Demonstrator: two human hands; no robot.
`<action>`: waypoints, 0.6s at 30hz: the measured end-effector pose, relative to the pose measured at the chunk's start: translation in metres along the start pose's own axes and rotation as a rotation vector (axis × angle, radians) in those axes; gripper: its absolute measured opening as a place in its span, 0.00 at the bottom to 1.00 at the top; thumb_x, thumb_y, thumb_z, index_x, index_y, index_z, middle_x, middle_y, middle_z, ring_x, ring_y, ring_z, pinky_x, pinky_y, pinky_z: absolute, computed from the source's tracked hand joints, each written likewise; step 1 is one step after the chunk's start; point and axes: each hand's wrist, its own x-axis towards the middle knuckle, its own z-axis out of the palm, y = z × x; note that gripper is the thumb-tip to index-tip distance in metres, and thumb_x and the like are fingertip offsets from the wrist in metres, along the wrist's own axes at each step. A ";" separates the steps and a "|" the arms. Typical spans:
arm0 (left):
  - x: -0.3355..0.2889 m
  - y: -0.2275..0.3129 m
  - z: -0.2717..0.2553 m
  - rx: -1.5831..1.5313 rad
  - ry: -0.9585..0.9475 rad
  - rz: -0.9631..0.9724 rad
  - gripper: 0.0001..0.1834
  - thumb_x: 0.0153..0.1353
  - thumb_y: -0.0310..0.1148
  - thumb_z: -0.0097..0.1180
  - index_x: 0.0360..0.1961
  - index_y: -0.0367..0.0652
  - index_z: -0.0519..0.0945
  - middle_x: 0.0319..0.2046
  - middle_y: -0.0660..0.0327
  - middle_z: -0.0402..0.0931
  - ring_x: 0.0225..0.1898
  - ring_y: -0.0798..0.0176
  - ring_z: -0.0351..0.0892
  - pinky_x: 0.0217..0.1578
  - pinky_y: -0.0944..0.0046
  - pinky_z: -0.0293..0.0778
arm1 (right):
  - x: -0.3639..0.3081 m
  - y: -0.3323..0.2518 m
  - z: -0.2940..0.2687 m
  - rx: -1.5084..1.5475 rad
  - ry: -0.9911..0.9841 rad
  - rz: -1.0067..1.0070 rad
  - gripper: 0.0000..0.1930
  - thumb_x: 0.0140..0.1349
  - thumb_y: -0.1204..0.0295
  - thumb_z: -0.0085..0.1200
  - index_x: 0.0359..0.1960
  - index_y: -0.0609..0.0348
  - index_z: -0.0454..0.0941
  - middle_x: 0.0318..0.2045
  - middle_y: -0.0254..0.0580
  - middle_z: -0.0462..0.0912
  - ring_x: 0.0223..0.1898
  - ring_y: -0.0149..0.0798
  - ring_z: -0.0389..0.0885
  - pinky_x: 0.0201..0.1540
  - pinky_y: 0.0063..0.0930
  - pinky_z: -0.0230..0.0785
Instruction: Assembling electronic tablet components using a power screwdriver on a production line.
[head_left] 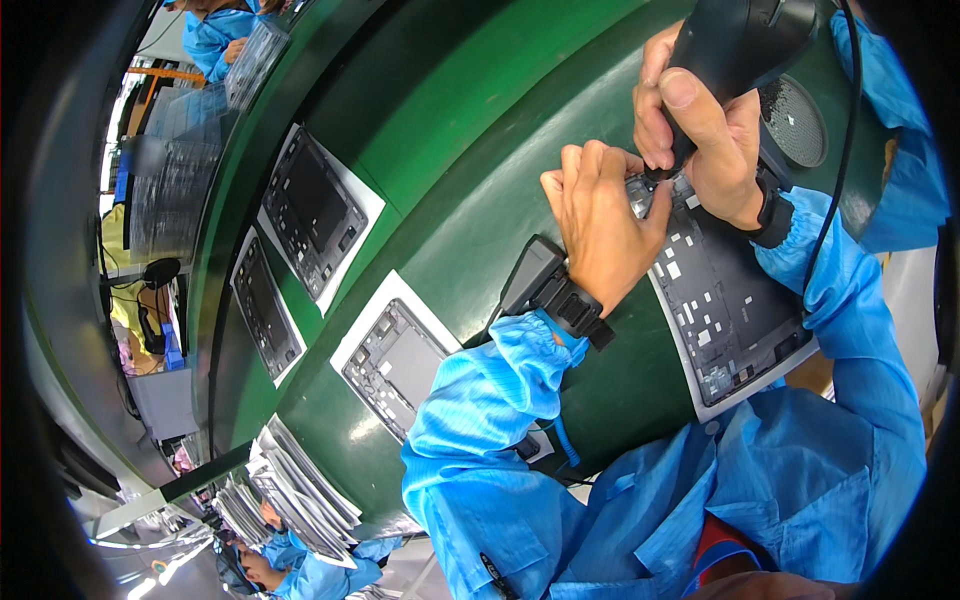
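Observation:
My right hand (715, 140) is wrapped round a black electric screwdriver (740, 45), its narrow end pointing down at the far corner of a tablet housing (735, 290). That housing is dark, with many small white pads, and lies on a white sheet. My left hand (600, 215) is at the same corner, fingers bent and closed towards the thumb by the tool's tip. Whatever sits between those fingertips is too small or too hidden to make out. A round dish (795, 122) holding small dark pieces, possibly screws, stands just right of my right hand.
Another tablet housing (400, 360) lies on the green table (480, 220) beside my left sleeve. Two more housings (315, 205) rest on sheets farther left. A stack of papers (300, 490) is at lower left. A black cable (850, 130) hangs past my right forearm. Co-workers in blue sleeves are nearby.

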 end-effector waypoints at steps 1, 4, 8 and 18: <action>0.000 -0.001 0.001 0.001 0.002 -0.001 0.14 0.48 0.31 0.73 0.33 0.42 0.79 0.35 0.60 0.73 0.43 0.53 0.69 0.44 0.54 0.57 | 0.000 0.000 -0.001 0.001 -0.002 0.000 0.16 0.76 0.61 0.47 0.45 0.65 0.68 0.19 0.35 0.70 0.16 0.24 0.66 0.20 0.20 0.62; 0.000 -0.003 0.003 0.003 0.054 0.061 0.17 0.49 0.35 0.74 0.34 0.42 0.77 0.31 0.60 0.73 0.39 0.53 0.70 0.41 0.54 0.58 | -0.001 0.000 -0.001 0.015 0.055 0.054 0.15 0.72 0.62 0.56 0.37 0.63 0.71 0.16 0.37 0.73 0.15 0.27 0.69 0.19 0.20 0.62; -0.001 -0.003 0.003 0.016 0.040 0.051 0.18 0.49 0.35 0.74 0.34 0.42 0.78 0.32 0.60 0.74 0.40 0.53 0.70 0.42 0.54 0.58 | -0.001 -0.001 0.001 0.044 0.088 0.099 0.14 0.71 0.64 0.56 0.34 0.63 0.71 0.17 0.37 0.74 0.15 0.26 0.69 0.20 0.19 0.62; 0.000 -0.003 0.003 0.000 0.038 0.040 0.18 0.49 0.34 0.74 0.34 0.42 0.76 0.32 0.60 0.74 0.40 0.53 0.70 0.42 0.54 0.58 | 0.000 -0.002 0.004 -0.051 0.012 0.016 0.15 0.76 0.61 0.47 0.46 0.65 0.68 0.19 0.34 0.70 0.16 0.24 0.65 0.20 0.20 0.62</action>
